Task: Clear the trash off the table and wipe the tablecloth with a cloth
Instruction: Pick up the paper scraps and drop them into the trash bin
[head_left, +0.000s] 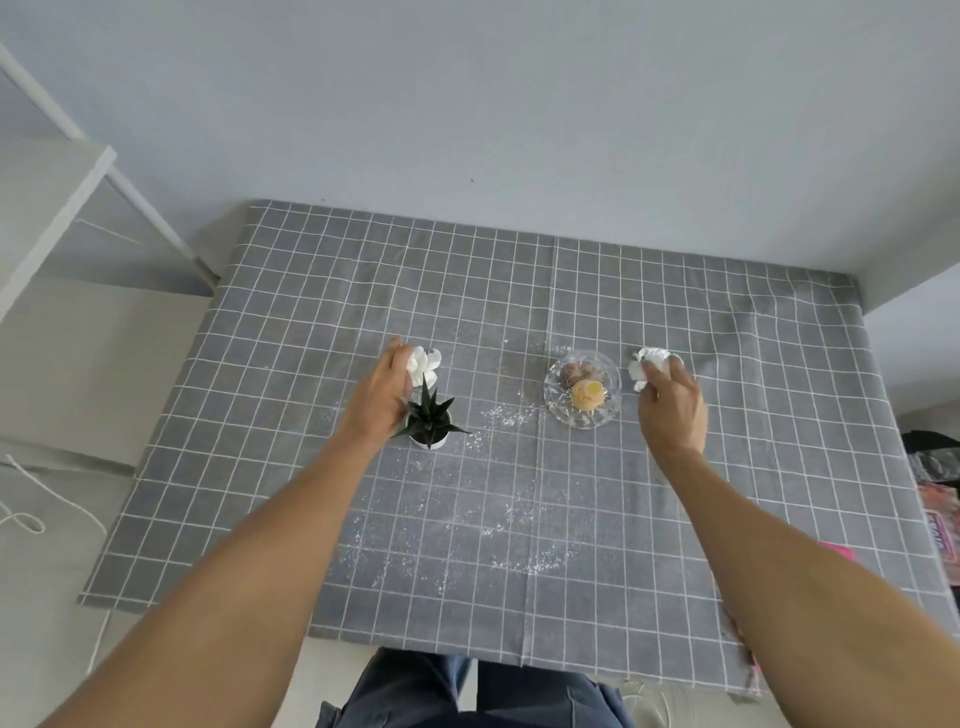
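Crumpled tissues (423, 364) (647, 366) pinched in each hand's grip (376, 400) (670, 410); glass dish (558, 410) holds snacks (587, 393).

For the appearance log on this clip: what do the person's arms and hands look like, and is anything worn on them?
Both forearms are bare to the frame's lower edge, with no sleeves in view. The left hand and right hand wear no gloves, and no watch or bracelet shows at either wrist. Any rings are too small to tell. Blue trousers show below the table edge.
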